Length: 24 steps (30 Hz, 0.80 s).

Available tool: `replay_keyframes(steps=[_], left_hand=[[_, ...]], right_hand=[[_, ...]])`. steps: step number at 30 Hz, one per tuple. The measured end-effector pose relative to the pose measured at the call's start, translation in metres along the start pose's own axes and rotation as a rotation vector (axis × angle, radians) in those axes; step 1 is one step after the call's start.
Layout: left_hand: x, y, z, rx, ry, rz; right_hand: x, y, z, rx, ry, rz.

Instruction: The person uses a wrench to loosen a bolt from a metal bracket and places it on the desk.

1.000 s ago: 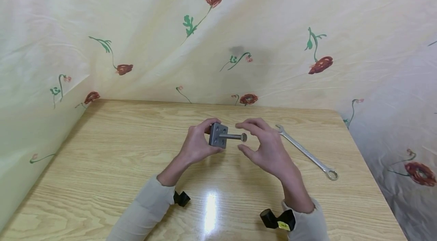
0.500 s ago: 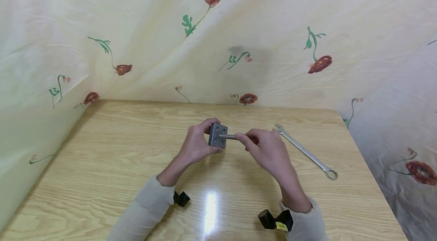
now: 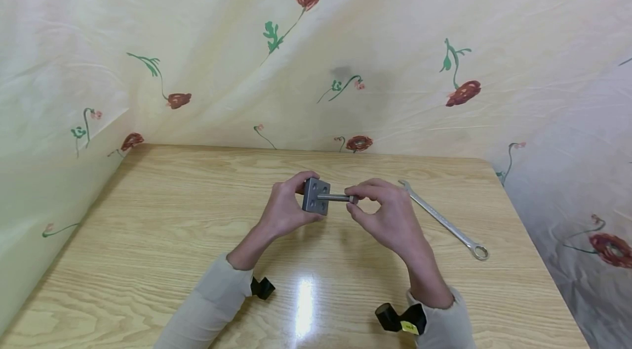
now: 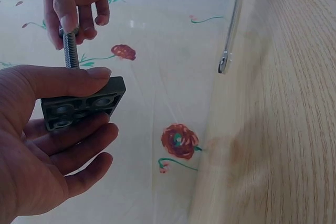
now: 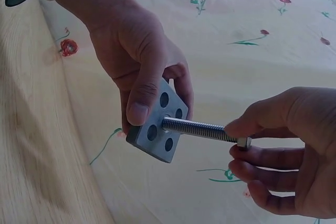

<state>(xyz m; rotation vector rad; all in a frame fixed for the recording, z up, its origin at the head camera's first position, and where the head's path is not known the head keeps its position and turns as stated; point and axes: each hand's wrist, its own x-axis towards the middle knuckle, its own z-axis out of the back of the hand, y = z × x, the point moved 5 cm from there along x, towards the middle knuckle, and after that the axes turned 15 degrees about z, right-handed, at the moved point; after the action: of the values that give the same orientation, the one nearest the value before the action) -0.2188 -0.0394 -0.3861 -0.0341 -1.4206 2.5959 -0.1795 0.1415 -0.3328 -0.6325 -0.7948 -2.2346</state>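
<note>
My left hand grips a square grey plate by its edges, thumb on one side and fingers on the other. In the right wrist view the plate shows several round holes near its corners. A threaded bolt stands out of its centre hole. My right hand pinches the hex head at the bolt's free end between thumb and fingers. From the left wrist view, the plate's other face has round recesses, and the bolt shaft rises toward the right hand.
A combination wrench lies on the wooden table, to the right of my right hand. Flower-patterned cloth hangs behind the table and along its sides. Both wrists carry black camera mounts.
A second ago my right fingers were spread around the bolt head without touching; they closed on it, turned over, and now pinch it in a different pose. The left hand and plate stay put.
</note>
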Motion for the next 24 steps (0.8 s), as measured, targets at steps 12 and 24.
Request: replay_keyframes(steps=[12, 24], left_hand=[[-0.0002, 0.0015, 0.0023, -0.032, 0.008, 0.005], [0.0007, 0.0011, 0.0085, -0.038, -0.003, 0.032]], right_hand=[[0.0025, 0.0054, -0.0028, 0.001, -0.092, 0.175], [0.0021, 0.0021, -0.0016, 0.001, -0.093, 0.157]])
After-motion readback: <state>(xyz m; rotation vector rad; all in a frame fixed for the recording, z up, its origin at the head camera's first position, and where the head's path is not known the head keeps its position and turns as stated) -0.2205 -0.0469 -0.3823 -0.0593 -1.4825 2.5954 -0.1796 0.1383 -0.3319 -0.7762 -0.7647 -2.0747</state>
